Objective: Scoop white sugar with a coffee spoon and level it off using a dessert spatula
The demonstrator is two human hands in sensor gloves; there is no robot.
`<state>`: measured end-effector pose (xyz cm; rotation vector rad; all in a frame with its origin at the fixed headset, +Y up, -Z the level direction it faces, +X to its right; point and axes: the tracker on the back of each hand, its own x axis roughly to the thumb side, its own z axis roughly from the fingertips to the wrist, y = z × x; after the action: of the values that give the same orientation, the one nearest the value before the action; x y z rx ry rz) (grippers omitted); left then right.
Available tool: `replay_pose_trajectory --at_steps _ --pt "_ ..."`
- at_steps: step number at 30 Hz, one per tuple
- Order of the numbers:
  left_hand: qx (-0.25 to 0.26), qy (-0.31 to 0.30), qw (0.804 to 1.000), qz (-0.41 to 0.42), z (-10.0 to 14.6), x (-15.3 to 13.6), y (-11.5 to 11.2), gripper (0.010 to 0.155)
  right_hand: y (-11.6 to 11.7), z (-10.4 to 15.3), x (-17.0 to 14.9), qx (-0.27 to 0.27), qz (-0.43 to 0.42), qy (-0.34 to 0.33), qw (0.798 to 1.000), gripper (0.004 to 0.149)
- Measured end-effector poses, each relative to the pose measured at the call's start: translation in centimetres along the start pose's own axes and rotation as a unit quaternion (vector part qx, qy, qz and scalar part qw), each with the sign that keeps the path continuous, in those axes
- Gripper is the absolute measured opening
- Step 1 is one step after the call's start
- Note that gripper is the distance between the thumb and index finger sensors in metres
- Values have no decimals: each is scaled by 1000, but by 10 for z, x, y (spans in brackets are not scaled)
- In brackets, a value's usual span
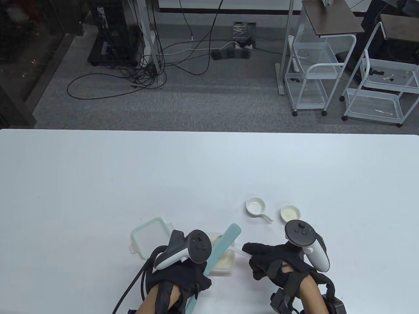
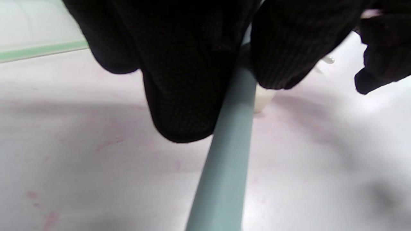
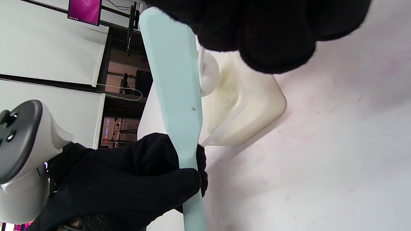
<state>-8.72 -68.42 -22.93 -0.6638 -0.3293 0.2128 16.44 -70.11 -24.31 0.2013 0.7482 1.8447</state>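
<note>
- Table view: the left hand (image 1: 183, 274) grips the dessert spatula (image 1: 222, 246), blade angled up-right over the sugar container (image 1: 226, 261).
- The right hand (image 1: 271, 261) pinches the coffee spoon (image 1: 236, 251), bowl pointing left over the sugar.

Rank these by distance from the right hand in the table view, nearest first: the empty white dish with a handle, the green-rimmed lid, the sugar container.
Measured from the right hand:
1. Sugar container, just to its left, nearest.
2. Empty white dish with a handle, beyond the hand, toward the table's middle.
3. Green-rimmed lid, far left, past the left hand.
</note>
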Motion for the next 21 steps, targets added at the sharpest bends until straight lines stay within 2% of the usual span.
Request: replay_pose_trajectory --at_steps 11,21 --pt "5 7 1000 -10 -1 0 -1 56 0 0 1 5 -12 -9 1000 50" --pt "10 43 998 -40 -1 -5 2 56 -2 1 1 9 -23 -15 1000 50"
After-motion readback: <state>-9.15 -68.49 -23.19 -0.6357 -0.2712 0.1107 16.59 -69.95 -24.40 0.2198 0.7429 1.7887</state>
